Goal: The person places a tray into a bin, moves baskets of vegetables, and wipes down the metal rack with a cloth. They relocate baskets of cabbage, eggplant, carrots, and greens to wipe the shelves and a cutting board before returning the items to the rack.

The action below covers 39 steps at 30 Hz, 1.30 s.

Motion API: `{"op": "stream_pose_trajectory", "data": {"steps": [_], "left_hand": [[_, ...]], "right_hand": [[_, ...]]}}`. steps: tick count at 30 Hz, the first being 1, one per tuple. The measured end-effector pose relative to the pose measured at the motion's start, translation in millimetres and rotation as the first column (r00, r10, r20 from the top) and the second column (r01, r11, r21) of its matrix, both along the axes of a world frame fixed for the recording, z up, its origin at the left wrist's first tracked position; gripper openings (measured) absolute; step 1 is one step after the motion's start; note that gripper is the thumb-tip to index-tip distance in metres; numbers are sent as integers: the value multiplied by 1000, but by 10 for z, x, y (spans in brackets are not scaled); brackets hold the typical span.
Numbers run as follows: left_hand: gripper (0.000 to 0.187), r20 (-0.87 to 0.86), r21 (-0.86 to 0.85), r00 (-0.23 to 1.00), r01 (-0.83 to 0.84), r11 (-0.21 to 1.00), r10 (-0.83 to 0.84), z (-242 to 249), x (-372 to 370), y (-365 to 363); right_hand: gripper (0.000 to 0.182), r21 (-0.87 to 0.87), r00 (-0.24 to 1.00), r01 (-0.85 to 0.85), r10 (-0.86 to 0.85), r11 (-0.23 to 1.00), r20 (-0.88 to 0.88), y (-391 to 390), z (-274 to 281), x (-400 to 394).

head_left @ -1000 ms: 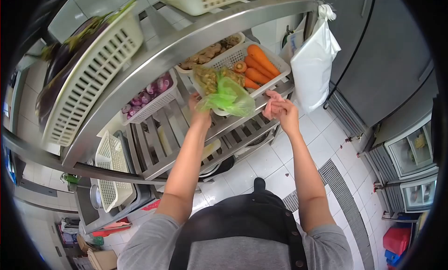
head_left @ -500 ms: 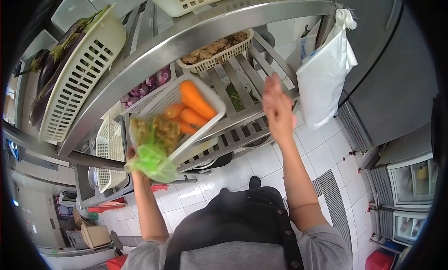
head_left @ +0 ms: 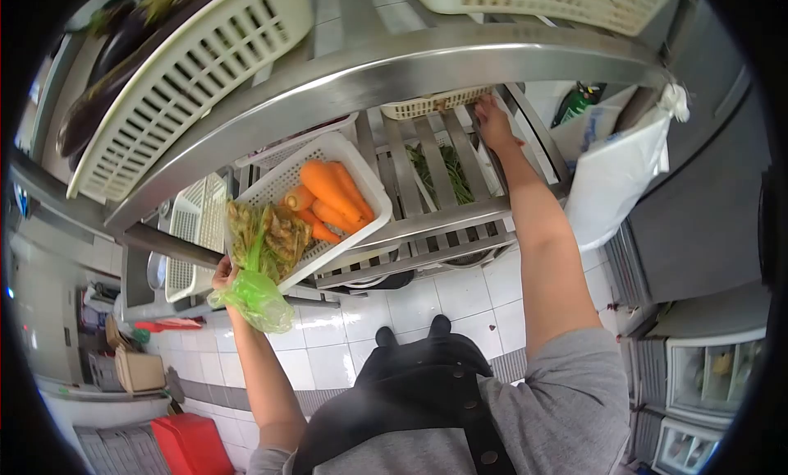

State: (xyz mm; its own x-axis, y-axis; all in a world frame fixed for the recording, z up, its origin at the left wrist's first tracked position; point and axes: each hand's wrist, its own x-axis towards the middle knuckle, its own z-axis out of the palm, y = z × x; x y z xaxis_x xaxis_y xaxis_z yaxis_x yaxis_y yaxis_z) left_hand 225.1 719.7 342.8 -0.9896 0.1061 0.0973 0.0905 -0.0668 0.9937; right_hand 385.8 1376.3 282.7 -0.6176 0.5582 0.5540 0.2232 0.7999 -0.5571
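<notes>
My left hand (head_left: pixel 226 273) is closed at the near left corner of a white perforated basket (head_left: pixel 373 165), its fingers partly hidden. Orange carrots (head_left: pixel 335 197) lie in that basket, with a clear bag of yellow-brown vegetables (head_left: pixel 275 235) beside them. The bag's green neck (head_left: pixel 254 298) hangs over the rim by my left wrist. Deeper on the slatted shelf, my right hand (head_left: pixel 494 120) grips the right end of a cream basket (head_left: pixel 435 104). The upper rail hides most of what that basket holds.
Above runs a curved steel rail (head_left: pixel 394 60). A basket of eggplants (head_left: pixel 107 105) stands upper left. Green stalks (head_left: pixel 443 175) show under the slats. A white plastic bag (head_left: pixel 611 179) hangs at the right post, beside a grey appliance (head_left: pixel 698 204).
My right hand has reached forward from mid-air to the cream basket, which held ginger earlier. My left hand stays at the carrot basket. The view has shifted, and the rail now covers more.
</notes>
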Motion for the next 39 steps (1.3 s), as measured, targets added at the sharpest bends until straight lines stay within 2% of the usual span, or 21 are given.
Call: {"op": "stream_pose_trajectory", "data": {"steps": [3,5,7,9,11,12,15,16,18,19,20,22,23,24,26,29,30,31,33,35,39], "left_hand": [[22,102,151,995,5,989,-21,302,428,227],[23,270,237,962,-93,967,26,420,628,290],[23,296,267,950,-181,947,98,234,607,264],[23,325,295,932,-259,920,158,187,637,280],[23,226,340,974,-49,939,-31,337,723,318],[24,225,309,972,-136,941,67,377,754,383],[26,142,221,990,-27,975,-5,340,647,300],[26,143,218,990,-28,976,-4,315,635,258],[39,134,181,990,20,983,-45,260,612,201],[39,133,182,990,29,983,-54,230,596,202],[39,125,191,991,16,981,-41,197,594,204],[38,111,202,994,1,979,-24,262,612,275],[31,131,232,991,-48,972,18,385,693,390],[24,153,259,986,-99,961,61,462,732,438],[24,151,257,988,-79,963,41,407,664,387],[22,154,264,988,-50,963,10,338,569,335],[21,163,267,987,-30,963,-14,339,562,321],[21,161,267,987,-39,963,-4,366,566,325],[21,182,285,983,-33,958,-21,413,586,346],[22,188,281,982,-30,959,-25,366,558,304],[26,241,243,970,-52,969,-9,253,415,191]], "right_hand": [[34,-148,993,57,-40,987,110,-244,376,225],[38,-241,888,-445,459,862,2,-341,497,405],[39,-50,935,-328,331,943,130,-969,885,425],[35,34,864,-498,499,867,-67,-1478,898,175],[37,323,852,-524,479,788,212,-1781,845,-65],[37,318,858,-513,467,797,214,-1769,708,-158],[39,42,823,-550,533,834,197,-1566,571,-405],[41,-186,839,-510,533,840,108,-1503,783,-291],[46,-64,886,-415,419,907,199,-1248,1018,37],[47,305,905,-371,268,877,329,-1013,1068,215],[47,-387,910,-350,408,853,75,-734,1052,274],[45,-520,937,-271,345,810,51,-103,793,485],[43,-204,952,-119,169,972,253,94,707,538],[42,148,919,48,-102,988,381,290,623,590],[41,301,812,283,-395,911,430,642,538,522],[39,-27,963,269,-269,963,9,1111,120,227],[39,377,977,207,-209,903,-37,1107,29,134],[40,717,988,139,-141,684,-58,1071,-47,109],[36,370,906,288,-377,883,194,502,212,114],[33,221,870,280,-344,934,354,247,358,232],[33,313,995,5,-37,950,96,-163,355,790]]}}
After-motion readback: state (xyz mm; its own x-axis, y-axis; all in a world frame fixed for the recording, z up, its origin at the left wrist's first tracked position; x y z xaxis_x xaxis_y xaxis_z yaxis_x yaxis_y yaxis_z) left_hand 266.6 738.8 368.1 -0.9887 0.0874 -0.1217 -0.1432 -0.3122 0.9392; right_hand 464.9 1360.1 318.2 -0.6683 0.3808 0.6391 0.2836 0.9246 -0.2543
